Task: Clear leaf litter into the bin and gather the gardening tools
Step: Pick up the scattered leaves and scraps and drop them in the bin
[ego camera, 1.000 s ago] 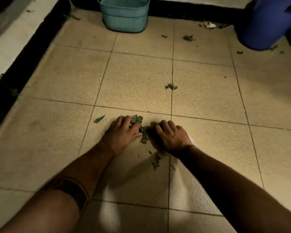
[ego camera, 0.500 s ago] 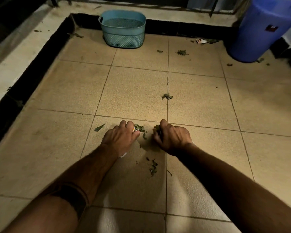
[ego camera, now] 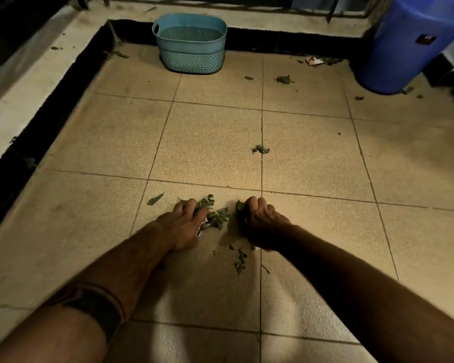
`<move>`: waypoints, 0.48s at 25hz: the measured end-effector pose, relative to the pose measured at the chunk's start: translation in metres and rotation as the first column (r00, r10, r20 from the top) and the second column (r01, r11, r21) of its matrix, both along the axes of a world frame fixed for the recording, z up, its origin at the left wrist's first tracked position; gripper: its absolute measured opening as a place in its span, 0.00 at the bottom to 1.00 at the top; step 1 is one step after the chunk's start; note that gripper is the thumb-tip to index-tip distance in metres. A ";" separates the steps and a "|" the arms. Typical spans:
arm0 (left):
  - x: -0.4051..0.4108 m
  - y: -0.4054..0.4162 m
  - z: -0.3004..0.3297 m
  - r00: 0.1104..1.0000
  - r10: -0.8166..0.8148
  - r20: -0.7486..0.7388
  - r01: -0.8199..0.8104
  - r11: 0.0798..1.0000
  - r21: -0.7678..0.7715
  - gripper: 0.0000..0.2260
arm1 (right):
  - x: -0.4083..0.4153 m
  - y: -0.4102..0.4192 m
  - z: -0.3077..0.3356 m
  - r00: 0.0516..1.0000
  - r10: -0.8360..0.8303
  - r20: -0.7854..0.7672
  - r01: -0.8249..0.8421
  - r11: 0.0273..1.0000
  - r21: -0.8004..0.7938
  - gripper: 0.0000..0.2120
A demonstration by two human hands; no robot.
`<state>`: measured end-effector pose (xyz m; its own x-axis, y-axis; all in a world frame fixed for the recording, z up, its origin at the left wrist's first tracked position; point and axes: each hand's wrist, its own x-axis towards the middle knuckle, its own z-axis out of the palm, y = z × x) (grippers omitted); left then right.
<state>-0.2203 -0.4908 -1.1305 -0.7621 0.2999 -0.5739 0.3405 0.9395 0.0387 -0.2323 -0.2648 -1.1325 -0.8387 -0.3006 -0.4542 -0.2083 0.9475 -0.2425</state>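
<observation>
Both hands rest low on the tan floor tiles, close together. My left hand (ego camera: 183,224) is curled around a clump of green leaves (ego camera: 218,217) that sticks out past its fingers, with a white scrap under the palm. My right hand (ego camera: 260,218) is a fist closed on more leaves, a few showing at its thumb side. Loose leaf bits (ego camera: 240,260) lie just behind the hands. A single leaf (ego camera: 155,199) lies to the left. A teal perforated basket (ego camera: 190,43) stands far ahead against the dark kerb.
A big blue barrel (ego camera: 409,43) stands at the far right corner. More leaf scraps lie on the tiles: one mid-floor (ego camera: 260,149), others near the back (ego camera: 283,79), plus a white paper scrap (ego camera: 313,60). A raised pale ledge (ego camera: 24,82) with a dark kerb borders the left and back.
Both hands went from flat, raking the leaves together, to curled around them. The view tilted up, showing more of the basket and barrel.
</observation>
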 end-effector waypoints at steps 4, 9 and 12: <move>-0.008 -0.005 0.002 0.998 0.004 -0.070 0.002 0.996 0.087 0.25 | -0.002 -0.004 0.003 0.999 0.007 0.035 -0.007 1.000 0.006 0.29; -0.014 -0.002 0.011 0.974 0.159 -0.164 -0.105 0.950 0.295 0.17 | -0.014 -0.006 0.014 0.999 -0.031 -0.028 0.028 0.996 -0.084 0.20; -0.022 -0.002 0.020 0.954 0.225 -0.196 -0.134 0.911 0.390 0.14 | -0.021 -0.003 0.026 0.989 -0.084 -0.123 0.068 0.990 -0.126 0.13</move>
